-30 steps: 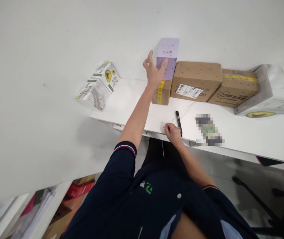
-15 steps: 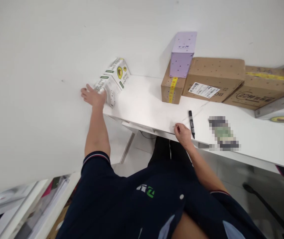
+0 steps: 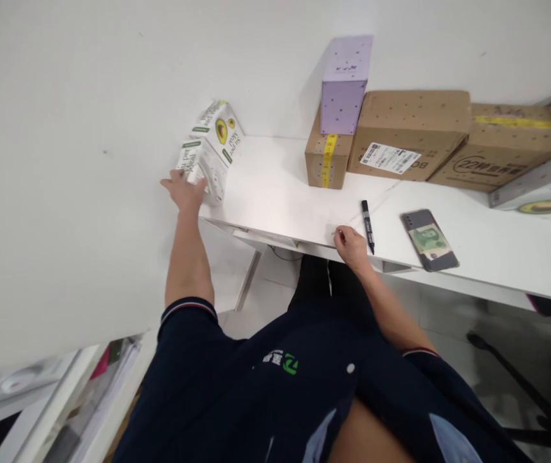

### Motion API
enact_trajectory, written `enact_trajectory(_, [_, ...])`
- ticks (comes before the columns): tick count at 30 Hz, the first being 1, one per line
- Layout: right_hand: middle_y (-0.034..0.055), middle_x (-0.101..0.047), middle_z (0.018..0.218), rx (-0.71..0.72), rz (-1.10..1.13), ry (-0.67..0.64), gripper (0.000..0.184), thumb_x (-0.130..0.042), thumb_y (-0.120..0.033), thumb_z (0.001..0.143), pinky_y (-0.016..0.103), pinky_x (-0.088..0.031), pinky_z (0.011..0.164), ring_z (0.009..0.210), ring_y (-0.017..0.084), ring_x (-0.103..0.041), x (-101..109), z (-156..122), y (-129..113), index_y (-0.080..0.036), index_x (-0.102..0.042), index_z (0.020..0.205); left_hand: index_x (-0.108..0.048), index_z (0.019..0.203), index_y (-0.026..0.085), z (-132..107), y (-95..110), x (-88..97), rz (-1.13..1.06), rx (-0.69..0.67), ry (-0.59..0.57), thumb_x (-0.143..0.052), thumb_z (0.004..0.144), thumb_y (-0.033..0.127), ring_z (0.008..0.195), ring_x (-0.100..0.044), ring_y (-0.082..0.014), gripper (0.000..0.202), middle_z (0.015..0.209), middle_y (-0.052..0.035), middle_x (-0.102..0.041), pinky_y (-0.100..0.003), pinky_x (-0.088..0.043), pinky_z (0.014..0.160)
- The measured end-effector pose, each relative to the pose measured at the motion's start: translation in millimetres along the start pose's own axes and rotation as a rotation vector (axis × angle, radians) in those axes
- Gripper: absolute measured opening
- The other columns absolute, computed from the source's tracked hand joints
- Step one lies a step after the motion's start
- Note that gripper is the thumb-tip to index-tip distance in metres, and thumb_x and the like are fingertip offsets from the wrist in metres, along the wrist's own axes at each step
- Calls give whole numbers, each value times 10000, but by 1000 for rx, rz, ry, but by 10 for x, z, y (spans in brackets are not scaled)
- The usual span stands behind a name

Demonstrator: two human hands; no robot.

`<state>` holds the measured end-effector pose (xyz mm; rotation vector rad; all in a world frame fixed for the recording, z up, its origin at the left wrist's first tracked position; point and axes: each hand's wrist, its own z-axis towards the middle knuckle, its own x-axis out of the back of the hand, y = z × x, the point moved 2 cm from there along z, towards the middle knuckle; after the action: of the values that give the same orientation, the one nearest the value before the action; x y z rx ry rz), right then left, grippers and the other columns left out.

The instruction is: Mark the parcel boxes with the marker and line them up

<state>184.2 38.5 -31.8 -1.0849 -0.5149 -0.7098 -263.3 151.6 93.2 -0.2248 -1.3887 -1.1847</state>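
Observation:
My left hand (image 3: pixel 184 191) reaches to the left end of the white table (image 3: pixel 285 199) and rests its fingers against the near side of a white box with avocado print (image 3: pixel 211 146). Whether it grips the box is unclear. My right hand (image 3: pixel 351 245) lies on the table's front edge, fingers curled, beside a black marker (image 3: pixel 367 217). A lilac box (image 3: pixel 343 83) stands on a small brown carton with yellow tape (image 3: pixel 324 159) by the wall.
Two larger brown cartons (image 3: pixel 407 132) (image 3: pixel 501 145) and a white avocado-print box (image 3: pixel 540 193) line the wall to the right. A phone with a banknote (image 3: pixel 429 240) lies near the front edge. Shelves with papers (image 3: pixel 87 399) are at lower left; chair legs (image 3: pixel 511 386) at lower right.
My left hand left the lilac box, swung left to the avocado-print box and stays against it. The right hand has hardly moved.

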Motion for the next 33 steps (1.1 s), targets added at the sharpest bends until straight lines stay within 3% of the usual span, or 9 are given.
enact_trajectory(3, [110, -708, 822, -12, 15, -5, 251, -454, -299, 935, 308, -482, 691, 698, 205, -638, 4, 0, -1, -168, -665, 975, -470, 1294, 165, -371, 100, 10, -2, -18, 44, -739, 798, 301, 1174, -577, -300, 581, 1336, -164, -400, -454, -443, 1073])
enact_trajectory(9, [113, -709, 859, -69, 119, 35, 281, -448, -354, 940, 330, -512, 722, 709, 198, -637, 8, 3, 25, -173, -658, 983, -523, 1293, 183, -1550, 331, 46, -192, -233, 10, -786, 724, 333, 1215, -549, -305, 645, 1262, -146, -459, -445, -471, 1078])
enact_trajectory(14, [127, -676, 960, -156, 262, 227, 386, -390, -458, 980, 384, -538, 812, 839, 213, -649, 93, -8, 69, -165, -622, 1080, -541, 1328, 247, -2230, 540, -22, -517, -491, -267, -798, 718, 431, 1273, -521, -303, 687, 1274, -119, -520, -457, -507, 1048])
enact_trajectory(17, [137, -648, 1084, -196, 348, 323, 439, -337, -495, 1003, 436, -518, 942, 1016, 236, -642, 159, -20, 82, -178, -597, 1159, -397, 1451, 343, -2396, 649, -185, -836, -514, -506, -818, 692, 534, 1328, -522, -299, 889, 1402, -100, -505, -462, -499, 1078])
enact_trajectory(19, [139, -643, 1121, -205, 385, 362, 476, -309, -520, 1007, 457, -494, 998, 1083, 246, -629, 196, -22, 80, -179, -601, 1164, -309, 1495, 390, -2465, 705, -304, -994, -488, -594, -829, 669, 576, 1398, -477, -303, 994, 1499, -92, -456, -468, -460, 1131])
enact_trajectory(23, [134, -665, 1054, -221, 391, 328, 554, -258, -568, 1007, 445, -511, 967, 1033, 246, -643, 218, -16, 73, -172, -636, 1099, -313, 1512, 382, -2602, 754, -426, -1067, -378, -572, -798, 705, 607, 1487, -368, -315, 967, 1614, -89, -348, -484, -382, 1200])
enact_trajectory(28, [120, -668, 967, -240, 380, 292, 596, -233, -605, 998, 434, -535, 907, 962, 246, -650, 201, -16, 94, -182, -651, 1022, -294, 1542, 391, -2753, 754, -341, -1045, -212, -641, -754, 783, 565, 1428, -461, -325, 904, 1592, -81, -412, -535, -450, 1143])
enact_trajectory(33, [119, -685, 965, -247, 408, 289, 610, -256, -614, 989, 430, -536, 909, 963, 243, -657, 209, -3, 111, -167, -671, 1006, -385, 1516, 370, -2709, 793, -275, -1040, -213, -611, -696, 826, 587, 1469, -404, -323, 788, 1590, -55, -421, -508, -431, 1176])
